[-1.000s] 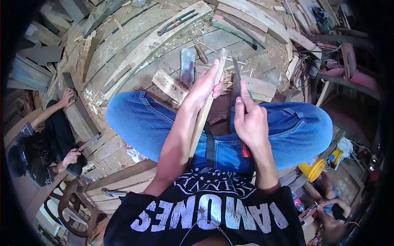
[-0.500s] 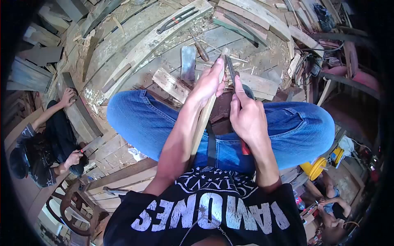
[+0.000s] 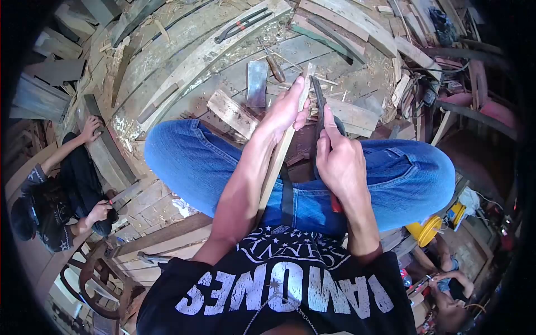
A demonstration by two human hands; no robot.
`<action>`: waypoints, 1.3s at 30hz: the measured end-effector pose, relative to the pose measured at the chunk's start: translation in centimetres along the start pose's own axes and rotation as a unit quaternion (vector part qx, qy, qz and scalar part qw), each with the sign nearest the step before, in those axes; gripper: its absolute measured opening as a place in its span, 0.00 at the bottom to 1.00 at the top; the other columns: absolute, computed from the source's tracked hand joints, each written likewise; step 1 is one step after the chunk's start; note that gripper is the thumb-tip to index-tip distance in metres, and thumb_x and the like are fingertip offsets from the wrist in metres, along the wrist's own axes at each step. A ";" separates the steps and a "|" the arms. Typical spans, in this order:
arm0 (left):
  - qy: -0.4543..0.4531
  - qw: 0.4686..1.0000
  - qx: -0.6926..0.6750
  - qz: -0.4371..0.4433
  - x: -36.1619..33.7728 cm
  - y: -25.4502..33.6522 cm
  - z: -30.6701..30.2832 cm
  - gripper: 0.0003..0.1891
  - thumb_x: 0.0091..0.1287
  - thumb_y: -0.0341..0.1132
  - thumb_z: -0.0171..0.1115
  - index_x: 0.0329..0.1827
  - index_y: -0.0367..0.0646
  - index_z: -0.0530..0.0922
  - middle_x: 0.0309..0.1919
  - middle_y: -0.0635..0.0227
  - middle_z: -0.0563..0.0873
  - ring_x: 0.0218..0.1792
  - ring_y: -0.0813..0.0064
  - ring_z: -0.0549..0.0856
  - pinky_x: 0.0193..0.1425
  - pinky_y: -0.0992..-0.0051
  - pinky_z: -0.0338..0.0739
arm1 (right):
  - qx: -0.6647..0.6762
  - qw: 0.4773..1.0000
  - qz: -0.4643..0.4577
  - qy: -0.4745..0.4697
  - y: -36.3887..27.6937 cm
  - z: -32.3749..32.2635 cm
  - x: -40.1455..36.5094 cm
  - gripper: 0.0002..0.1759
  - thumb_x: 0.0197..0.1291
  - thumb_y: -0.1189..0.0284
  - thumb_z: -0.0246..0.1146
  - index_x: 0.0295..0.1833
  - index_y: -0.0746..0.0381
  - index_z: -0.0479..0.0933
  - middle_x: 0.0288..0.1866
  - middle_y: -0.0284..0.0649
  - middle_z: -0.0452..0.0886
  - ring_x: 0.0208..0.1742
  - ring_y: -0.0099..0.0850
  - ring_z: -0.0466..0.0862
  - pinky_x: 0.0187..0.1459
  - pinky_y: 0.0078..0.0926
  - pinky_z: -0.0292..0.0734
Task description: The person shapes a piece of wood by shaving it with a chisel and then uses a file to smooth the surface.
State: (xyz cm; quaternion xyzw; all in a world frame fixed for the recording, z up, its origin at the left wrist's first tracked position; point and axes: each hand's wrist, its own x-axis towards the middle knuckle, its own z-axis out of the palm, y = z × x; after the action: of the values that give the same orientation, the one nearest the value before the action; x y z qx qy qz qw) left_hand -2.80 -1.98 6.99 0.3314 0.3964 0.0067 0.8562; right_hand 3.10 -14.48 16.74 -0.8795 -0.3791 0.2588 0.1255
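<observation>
My left hand is closed around a long, narrow wooden strip, which runs from above my lap toward my waist. Its far end sticks out past my fingers. In my right hand is a knife with a dark, narrow blade. My index finger lies stretched along the blade, while the other fingers wrap the handle. A red end shows below that hand, near my wrist. The blade stands beside the strip's far end, with a small gap between them. A dark brown block-like surface lies between my legs, partly hidden by my hands.
Ahead lie a metal blade piece, a wooden-handled tool, a short board and pincers on a curved plank. At left, a co-worker holds a tool by a timber. Another person sits right, near a yellow reel.
My right hand and the knife have shifted slightly right and toward me, widening the gap to the strip. My left hand keeps its hold on the strip.
</observation>
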 end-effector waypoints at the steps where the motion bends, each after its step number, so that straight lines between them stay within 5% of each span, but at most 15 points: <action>1: -0.001 1.000 0.000 -0.001 0.0 -0.1 0.1 0.27 0.76 0.59 0.41 0.34 0.42 0.71 0.15 0.76 0.66 0.14 0.82 0.64 0.18 0.78 0.60 | 0.000 1.000 0.001 0.000 0.1 0.0 0.0 0.26 0.63 0.74 0.56 0.68 0.61 0.70 0.27 0.59 0.79 0.30 0.55 0.83 0.36 0.46 0.78; 14: 0.039 0.998 0.043 0.036 -0.3 -1.5 1.2 0.27 0.77 0.56 0.39 0.30 0.42 0.70 0.15 0.75 0.66 0.13 0.82 0.66 0.16 0.77 0.61 | -0.046 0.998 0.003 0.038 0.4 2.0 1.6 0.25 0.63 0.73 0.55 0.67 0.63 0.71 0.22 0.56 0.79 0.26 0.52 0.83 0.32 0.48 0.78; 16: -0.004 0.996 0.079 -0.048 -1.9 -2.9 3.2 0.27 0.77 0.57 0.40 0.32 0.42 0.72 0.14 0.78 0.65 0.13 0.83 0.61 0.17 0.77 0.56 | 0.105 0.992 0.050 0.056 0.9 0.2 4.5 0.27 0.63 0.70 0.54 0.67 0.67 0.70 0.22 0.54 0.81 0.27 0.53 0.84 0.34 0.51 0.79; 18: -0.032 0.994 0.099 -0.034 -1.1 -3.5 1.7 0.28 0.77 0.59 0.38 0.31 0.44 0.71 0.13 0.79 0.64 0.12 0.84 0.61 0.14 0.79 0.55 | 0.083 0.989 0.060 0.109 1.7 1.7 5.0 0.25 0.63 0.71 0.55 0.66 0.66 0.71 0.23 0.55 0.81 0.27 0.52 0.84 0.33 0.49 0.78; 21: -0.041 0.999 0.007 0.021 -1.3 -0.8 0.3 0.31 0.75 0.64 0.34 0.31 0.46 0.70 0.13 0.77 0.65 0.11 0.84 0.62 0.13 0.81 0.55 | -0.021 0.983 -0.029 0.180 2.6 1.5 3.3 0.26 0.64 0.73 0.55 0.68 0.64 0.70 0.23 0.56 0.80 0.27 0.53 0.84 0.32 0.47 0.78; 26: -0.022 1.000 -0.006 0.006 -1.8 -0.7 0.7 0.29 0.76 0.62 0.38 0.36 0.44 0.73 0.12 0.76 0.67 0.09 0.84 0.64 0.11 0.83 0.58 | 0.074 0.985 -0.012 0.156 0.7 0.0 2.0 0.24 0.66 0.73 0.54 0.68 0.62 0.71 0.24 0.57 0.80 0.28 0.53 0.84 0.33 0.46 0.78; 29: -0.049 0.993 0.012 0.108 -1.9 -0.5 0.4 0.23 0.78 0.52 0.45 0.48 0.41 0.78 0.13 0.73 0.72 0.08 0.83 0.68 0.11 0.82 0.60 | 0.108 0.982 -0.042 0.150 0.9 -0.1 0.8 0.25 0.66 0.74 0.56 0.69 0.61 0.70 0.21 0.55 0.79 0.23 0.49 0.84 0.28 0.42 0.77; 34: -0.040 0.992 0.000 0.122 -1.9 0.0 0.3 0.23 0.78 0.52 0.45 0.50 0.40 0.79 0.13 0.73 0.72 0.08 0.82 0.68 0.12 0.81 0.62 | 0.079 0.990 -0.009 0.113 0.4 -1.1 -1.4 0.25 0.65 0.75 0.57 0.69 0.60 0.70 0.16 0.53 0.75 0.18 0.48 0.81 0.23 0.41 0.74; 39: -0.004 0.991 -0.006 0.131 -1.3 -0.6 0.5 0.21 0.75 0.51 0.52 0.40 0.38 0.80 0.16 0.69 0.77 0.10 0.80 0.72 0.13 0.79 0.64 | 0.018 0.996 -0.043 0.082 -0.3 -0.2 -2.0 0.28 0.63 0.73 0.59 0.70 0.59 0.69 0.15 0.52 0.75 0.17 0.49 0.79 0.23 0.46 0.75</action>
State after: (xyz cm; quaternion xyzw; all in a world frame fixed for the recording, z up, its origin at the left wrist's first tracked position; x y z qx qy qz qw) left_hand -3.52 -3.13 7.75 0.3748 0.3460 0.1198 0.8517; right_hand 1.84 -15.72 17.74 -0.8784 -0.4002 0.1866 0.1831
